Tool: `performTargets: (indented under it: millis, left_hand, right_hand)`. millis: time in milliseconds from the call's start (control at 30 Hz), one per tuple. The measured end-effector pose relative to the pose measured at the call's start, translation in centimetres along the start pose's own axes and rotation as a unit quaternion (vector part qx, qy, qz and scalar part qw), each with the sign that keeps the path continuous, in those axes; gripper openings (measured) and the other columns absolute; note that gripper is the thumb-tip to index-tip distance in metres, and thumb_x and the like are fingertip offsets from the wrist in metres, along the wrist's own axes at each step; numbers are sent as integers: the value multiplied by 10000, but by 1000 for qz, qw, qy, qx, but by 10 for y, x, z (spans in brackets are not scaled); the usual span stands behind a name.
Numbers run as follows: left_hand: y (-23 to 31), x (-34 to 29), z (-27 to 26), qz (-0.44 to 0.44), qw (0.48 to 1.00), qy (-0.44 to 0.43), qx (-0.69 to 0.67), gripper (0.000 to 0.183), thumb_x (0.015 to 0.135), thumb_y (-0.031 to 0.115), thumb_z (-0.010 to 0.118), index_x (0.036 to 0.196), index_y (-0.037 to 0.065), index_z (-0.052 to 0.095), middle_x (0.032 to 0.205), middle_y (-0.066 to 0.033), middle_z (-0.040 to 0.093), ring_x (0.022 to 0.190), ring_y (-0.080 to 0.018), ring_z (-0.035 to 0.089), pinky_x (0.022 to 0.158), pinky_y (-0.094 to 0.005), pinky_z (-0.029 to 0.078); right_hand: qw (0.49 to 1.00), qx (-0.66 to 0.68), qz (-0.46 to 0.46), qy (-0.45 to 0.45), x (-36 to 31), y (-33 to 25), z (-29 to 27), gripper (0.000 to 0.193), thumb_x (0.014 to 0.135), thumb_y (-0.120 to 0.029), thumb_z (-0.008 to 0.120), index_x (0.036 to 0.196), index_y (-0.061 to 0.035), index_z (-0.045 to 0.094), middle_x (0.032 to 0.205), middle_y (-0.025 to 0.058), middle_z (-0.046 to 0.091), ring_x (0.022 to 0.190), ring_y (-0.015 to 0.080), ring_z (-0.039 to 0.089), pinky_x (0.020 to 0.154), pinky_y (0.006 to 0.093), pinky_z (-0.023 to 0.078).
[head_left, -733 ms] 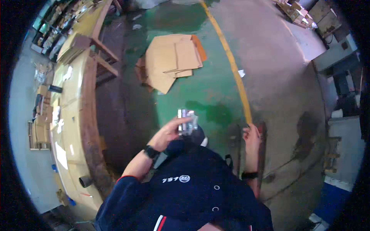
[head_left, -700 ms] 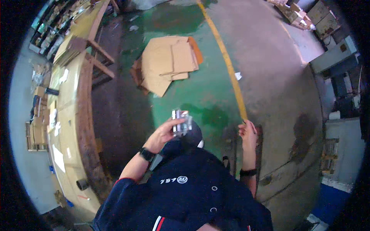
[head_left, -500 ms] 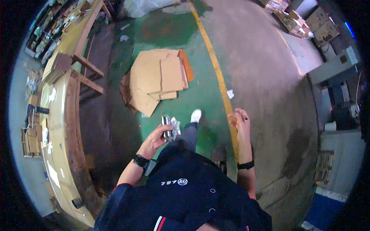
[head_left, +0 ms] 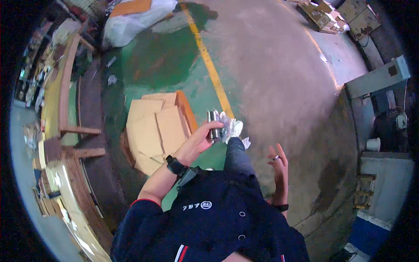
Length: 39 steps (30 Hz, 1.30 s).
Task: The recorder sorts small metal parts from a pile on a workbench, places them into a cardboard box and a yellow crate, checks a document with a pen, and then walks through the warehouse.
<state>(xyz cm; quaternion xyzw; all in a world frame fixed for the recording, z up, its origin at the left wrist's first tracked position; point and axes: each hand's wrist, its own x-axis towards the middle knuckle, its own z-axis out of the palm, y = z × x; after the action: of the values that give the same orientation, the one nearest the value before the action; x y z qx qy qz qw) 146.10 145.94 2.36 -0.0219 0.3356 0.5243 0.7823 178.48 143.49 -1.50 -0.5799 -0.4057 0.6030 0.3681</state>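
Note:
My left hand (head_left: 205,136) is closed around a shiny metal cylinder (head_left: 213,126). Crumpled clear plastic (head_left: 226,125), perhaps a bag, is bunched against the cylinder on its right side. Both are in front of my body, above my outstretched leg. A dark watch sits on my left wrist. My right hand (head_left: 280,165) hangs apart on the right over the grey floor, fingers spread and nothing visible in them. It has a ring on one finger and a dark band at the wrist.
Flattened cardboard (head_left: 152,131) lies on the green floor ahead on the left. A long wooden workbench (head_left: 70,209) runs along the left. Beyond the cardboard is a plastic-covered pile (head_left: 135,26). A yellow line (head_left: 207,61) crosses the floor. Boxes (head_left: 325,17) stand far right.
I have stepped forward, so the cardboard lies closer. My left hand has moved right and forward with the cylinder and plastic. My right hand has dropped back toward my body, fingers spreading.

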Motion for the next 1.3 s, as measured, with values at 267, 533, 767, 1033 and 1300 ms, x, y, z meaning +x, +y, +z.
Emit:
performTargets:
  millis: [267, 533, 767, 1033, 1300]
  left_hand:
    - [148, 172, 84, 28, 997, 58, -37, 326, 791, 53, 592, 1109, 36, 520, 963, -106, 608, 828, -238, 616, 720, -397, 540]
    - [297, 338, 91, 149, 975, 114, -116, 361, 797, 135, 624, 1145, 107, 533, 991, -78, 600, 855, -226, 596, 691, -418, 523]
    - [462, 526, 153, 113, 989, 81, -43, 331, 777, 119, 647, 1094, 93, 554, 953, -61, 606, 799, -208, 590, 655, -383, 511]
    - [649, 771, 243, 56, 998, 12, -22, 296, 732, 93, 665, 1009, 89, 562, 912, -63, 600, 746, -213, 586, 558, -362, 520]
    - [822, 896, 318, 188, 978, 88, -24, 213, 771, 106, 623, 957, 59, 530, 838, -77, 566, 707, -207, 561, 570, -310, 477]
  right_hand:
    - [998, 24, 14, -48, 298, -121, 42, 321, 892, -218, 477, 1165, -57, 528, 817, 58, 646, 673, 103, 582, 562, 219, 432]
    - [964, -148, -185, -124, 569, -277, 167, 443, 854, -27, 447, 1295, -76, 437, 835, 33, 576, 599, 68, 489, 522, 218, 407]
    - [985, -121, -86, -84, 770, -362, 185, 252, 906, -149, 474, 1126, -55, 557, 639, -64, 422, 537, 5, 383, 457, 173, 281]
    - [998, -69, 12, -6, 1025, -422, 172, 210, 908, -268, 488, 895, -76, 572, 496, -48, 367, 382, 36, 314, 338, 203, 229]
    - [995, -57, -40, -73, 1298, -559, 265, 212, 892, -275, 518, 833, -72, 525, 560, -32, 428, 441, 48, 370, 391, 208, 275]
